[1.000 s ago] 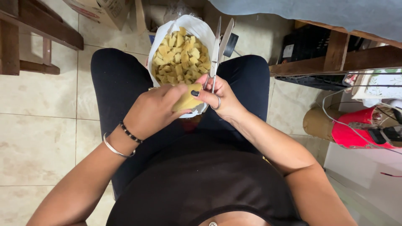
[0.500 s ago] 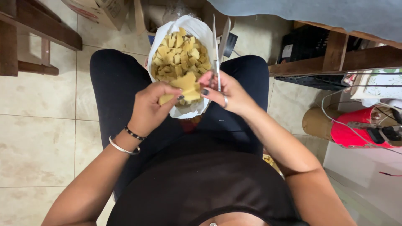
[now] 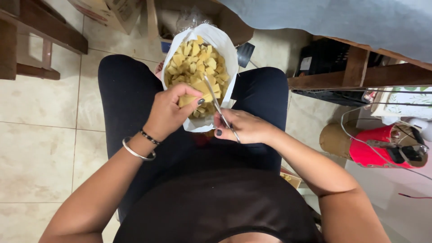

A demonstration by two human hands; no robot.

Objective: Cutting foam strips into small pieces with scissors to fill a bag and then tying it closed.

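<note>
Knife (image 3: 219, 108) tipped down since half a second ago, from upright to slanting across the white bag (image 3: 227, 49), blade tip among the yellow pieces (image 3: 194, 63) just beyond both hands. Left hand (image 3: 168, 114) pinching one yellow chunk (image 3: 189, 100) over the bag's near edge, fingers curled around it. Right hand (image 3: 245, 127) closed on the knife handle, just beside the left, above the lap.

Yellow pieces (image 3: 194, 60); white bag (image 3: 225, 42); silver scissors (image 3: 219, 109); black trousers (image 3: 128, 90); beige floor tiles (image 3: 40, 117); red container (image 3: 375, 146).
</note>
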